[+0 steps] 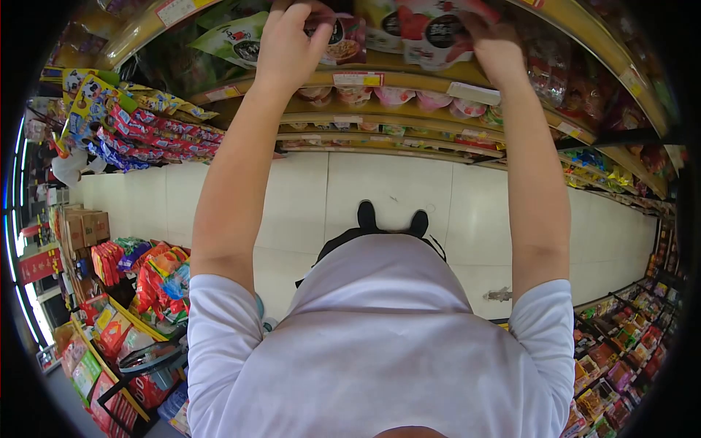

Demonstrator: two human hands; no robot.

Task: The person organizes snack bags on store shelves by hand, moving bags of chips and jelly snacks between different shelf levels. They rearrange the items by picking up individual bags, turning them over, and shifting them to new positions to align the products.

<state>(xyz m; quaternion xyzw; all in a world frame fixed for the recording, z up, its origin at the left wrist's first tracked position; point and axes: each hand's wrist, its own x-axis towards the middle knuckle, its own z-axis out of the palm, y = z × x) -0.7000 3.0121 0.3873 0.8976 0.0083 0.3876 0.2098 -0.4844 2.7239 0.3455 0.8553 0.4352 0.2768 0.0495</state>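
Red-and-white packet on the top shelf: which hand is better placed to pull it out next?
Probably right. The right hand rests on the edge of the red-and-white packet; the left hand has its grip on the dark noodle packet beside it.

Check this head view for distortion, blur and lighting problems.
Head view: strong fisheye bends the shelves into arcs, with black corners; lighting is even and bright; at the top edge the left hand, its grip on a packet, and the right hand look slightly soft.
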